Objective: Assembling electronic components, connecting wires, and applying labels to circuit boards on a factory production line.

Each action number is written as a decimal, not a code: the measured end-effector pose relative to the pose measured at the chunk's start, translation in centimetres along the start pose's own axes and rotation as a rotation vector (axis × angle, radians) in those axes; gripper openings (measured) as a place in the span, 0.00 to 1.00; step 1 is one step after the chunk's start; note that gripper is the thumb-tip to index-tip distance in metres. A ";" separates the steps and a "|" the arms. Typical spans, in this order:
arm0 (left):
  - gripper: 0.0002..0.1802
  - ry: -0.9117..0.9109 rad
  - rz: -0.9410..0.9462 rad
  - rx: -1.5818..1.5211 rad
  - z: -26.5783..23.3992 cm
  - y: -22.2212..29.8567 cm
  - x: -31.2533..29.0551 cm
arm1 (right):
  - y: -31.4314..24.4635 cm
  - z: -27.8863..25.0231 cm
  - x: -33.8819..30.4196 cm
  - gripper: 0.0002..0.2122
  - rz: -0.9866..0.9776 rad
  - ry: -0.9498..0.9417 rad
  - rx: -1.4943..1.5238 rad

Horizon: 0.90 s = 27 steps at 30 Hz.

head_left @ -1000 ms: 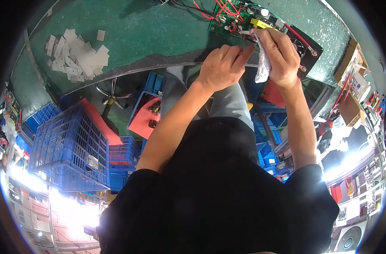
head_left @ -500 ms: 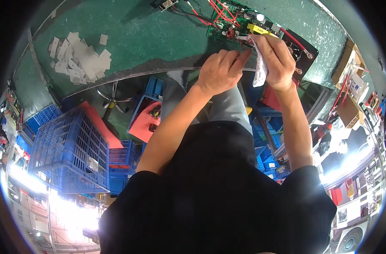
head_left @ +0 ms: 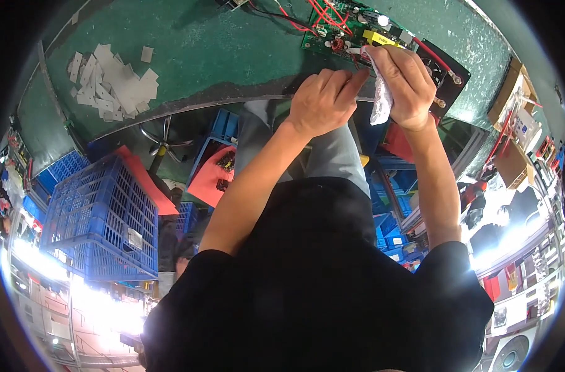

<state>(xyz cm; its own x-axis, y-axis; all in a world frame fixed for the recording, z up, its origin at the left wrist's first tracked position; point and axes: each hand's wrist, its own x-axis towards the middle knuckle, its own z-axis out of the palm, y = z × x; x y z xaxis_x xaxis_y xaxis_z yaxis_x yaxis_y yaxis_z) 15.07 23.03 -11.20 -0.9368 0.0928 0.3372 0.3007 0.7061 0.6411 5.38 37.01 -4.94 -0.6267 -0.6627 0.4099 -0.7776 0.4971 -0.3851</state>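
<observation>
Board (head_left: 352,32) lies on the bench (head_left: 233,56) by its near edge, toward the right corner, red leads (head_left: 435,57) already on it, work apparently under way, remainder unclear, right hand (head_left: 411,84) closed round a white wrap (head_left: 381,104), left hand (head_left: 324,102) half-curled, its hold indeterminable.

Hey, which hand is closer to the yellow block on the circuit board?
Right. The right hand is just below the yellow block in the view; the left hand is farther off, lower and to its left, by the bench edge.
</observation>
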 end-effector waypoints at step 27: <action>0.27 0.004 0.041 0.023 0.0 -0.1 0.1 | -1.0 -0.7 1.4 0.04 0.419 0.235 -0.030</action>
<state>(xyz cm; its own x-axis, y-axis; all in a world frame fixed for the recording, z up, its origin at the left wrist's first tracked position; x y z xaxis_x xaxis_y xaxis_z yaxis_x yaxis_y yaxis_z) 14.91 22.93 -11.19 -0.9228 0.1192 0.3663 0.3351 0.7176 0.6105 5.25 35.94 -3.36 -0.8785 -0.2587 0.4018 -0.4543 0.7128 -0.5344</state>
